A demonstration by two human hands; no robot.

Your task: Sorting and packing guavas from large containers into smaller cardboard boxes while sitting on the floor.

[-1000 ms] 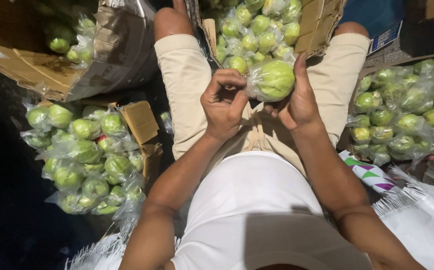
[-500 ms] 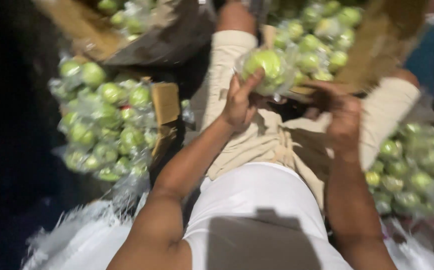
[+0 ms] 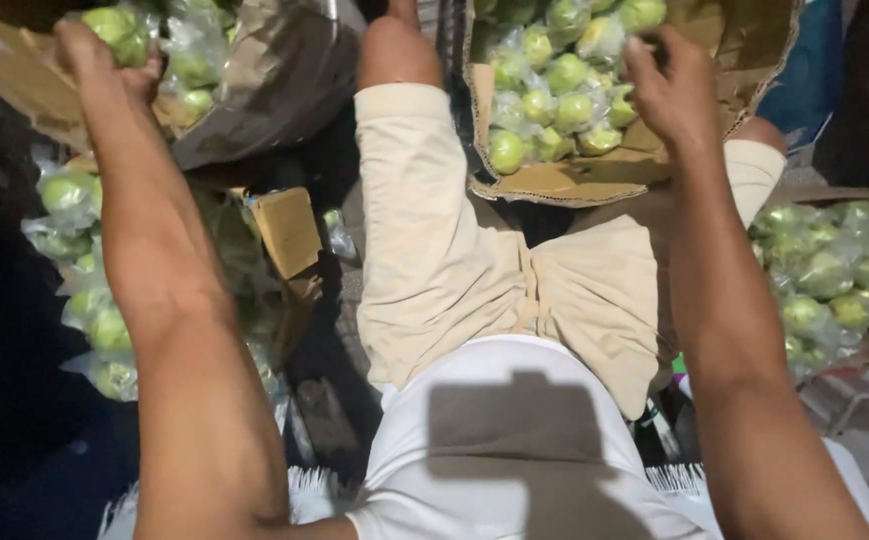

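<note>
Half a second back both hands met over the lap around one bagged green fruit; now they are flung wide apart — the left hand (image 3: 104, 65) is up at the far left carton (image 3: 14, 75), and the right hand (image 3: 669, 85) is up at the cardboard box (image 3: 564, 185) propped between the knees.

I see the left hand's grip closed around a wrapped green fruit (image 3: 109, 22), fingers curled over its plastic, right at the edge of the heap already lying in that carton. I judge this one as being set down, not yet released.

On the right, the fingers hang half-curled over the bagged fruit in the box (image 3: 544, 100). I cannot tell whether they pinch a bag or only hover — the fingertips are hidden behind the back of the hand.

As for progress: the box at the knees looks well stocked, so plenty remains. Finished piles (image 3: 84, 300) lie at the lower left, and more wrapped fruit (image 3: 824, 280) lies at the right, so a fair share looks done too.
</note>
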